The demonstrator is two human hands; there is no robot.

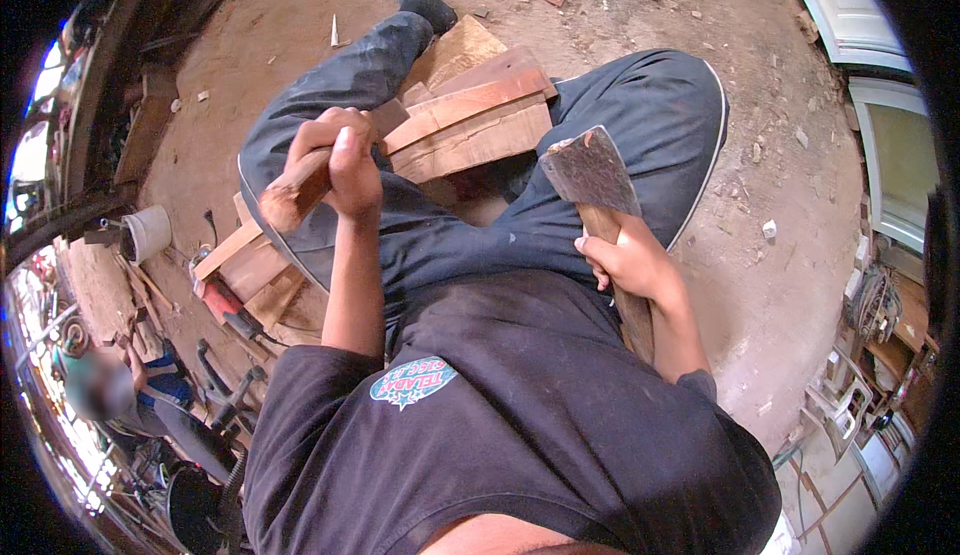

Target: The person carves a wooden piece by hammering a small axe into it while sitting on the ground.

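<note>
Gripping | stacked planks (470, 120) beyond both hands, across legs | hatchet (592, 170) raised, right hand (625, 260) fingers closed on handle | wood stick (305, 187) clamped in left hand (335, 155) fingers | step: trimming; likely needs a controlled downstroke clear of fingers.

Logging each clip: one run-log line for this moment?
left hand: grips wooden stick | right hand: holds hatchet raised | planks under legs

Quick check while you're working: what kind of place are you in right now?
Most likely a rough woodworking yard or workshop. The left hand grips a wooden piece, the right hand holds a hatchet, and cut boards lie on a chip-strewn dirt floor.
</note>
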